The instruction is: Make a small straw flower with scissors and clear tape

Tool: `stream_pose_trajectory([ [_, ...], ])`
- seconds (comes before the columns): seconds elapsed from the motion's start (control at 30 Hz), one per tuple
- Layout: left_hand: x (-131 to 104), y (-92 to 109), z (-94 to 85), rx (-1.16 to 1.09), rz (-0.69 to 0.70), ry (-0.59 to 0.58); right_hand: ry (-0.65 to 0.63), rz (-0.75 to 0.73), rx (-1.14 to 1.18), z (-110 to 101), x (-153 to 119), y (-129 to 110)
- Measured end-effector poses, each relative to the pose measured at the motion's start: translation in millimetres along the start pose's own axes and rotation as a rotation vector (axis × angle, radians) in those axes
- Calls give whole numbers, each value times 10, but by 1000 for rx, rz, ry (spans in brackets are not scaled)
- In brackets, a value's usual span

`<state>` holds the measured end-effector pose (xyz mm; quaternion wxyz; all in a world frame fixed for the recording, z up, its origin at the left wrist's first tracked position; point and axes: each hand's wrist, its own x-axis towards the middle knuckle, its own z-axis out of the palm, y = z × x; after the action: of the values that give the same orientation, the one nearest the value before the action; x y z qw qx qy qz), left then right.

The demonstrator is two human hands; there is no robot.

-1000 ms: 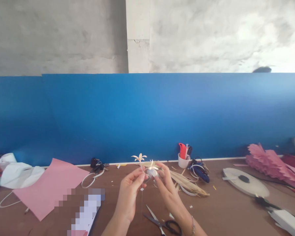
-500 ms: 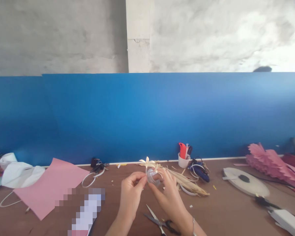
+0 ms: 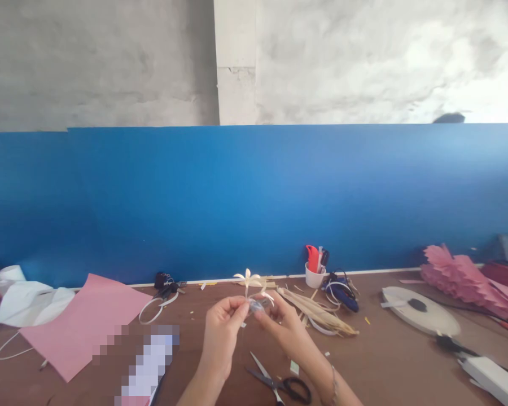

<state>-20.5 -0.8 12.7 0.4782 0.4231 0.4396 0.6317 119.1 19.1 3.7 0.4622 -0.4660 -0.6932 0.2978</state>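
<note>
My left hand (image 3: 225,324) is closed, its thumb and forefinger pinching the stem of a small cream flower (image 3: 248,278) just below the petals. Close beside it, my right hand (image 3: 287,322) grips what looks like a roll of clear tape (image 3: 257,306), partly covered by the fingers. The roll lies against the stem at the left fingertips; I cannot tell whether tape is stuck to it. Beneath the hands, scissors (image 3: 275,383) with black handles lie on the table with their blades apart. Dried straw-like strips (image 3: 322,313) lie beyond my right hand.
On the brown table (image 3: 195,361), a pink sheet (image 3: 84,327) lies left. A white cup (image 3: 315,276) of pens stands at the back by the blue panel (image 3: 254,197). Rightward are an oval cream object (image 3: 440,318), pink folded paper (image 3: 461,279) and a white power strip (image 3: 495,380).
My right hand has turned and lowered the clear roll slightly, so it looks flatter. The flower sits a little further left. A small pale scrap now shows beside my right forearm.
</note>
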Motion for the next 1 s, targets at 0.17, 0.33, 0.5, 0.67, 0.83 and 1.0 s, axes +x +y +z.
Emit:
stream_pose_trajectory([
  [0.17, 56, -2, -47, -55, -68, -19, -149, 56, 216, -36, 35, 31],
  [0.33, 90, -12, -51, -40, -100, 77, -139, 76, 110, -136, 37, 50],
  [0.5, 73, -35, -28, 181, 68, 126, -221, 116, 264, -95, 24, -43],
  [0.67, 44, -143, -14, 314, 172, 86, -111, 93, 251, 43, 47, 97],
  [0.83, 24, -176, 4, 414, 237, 77, 6, 44, 135, 46, 49, 145],
  [1.0, -13, -168, 31, 521, 347, 130, 115, 63, -25, 38, 12, 43],
])
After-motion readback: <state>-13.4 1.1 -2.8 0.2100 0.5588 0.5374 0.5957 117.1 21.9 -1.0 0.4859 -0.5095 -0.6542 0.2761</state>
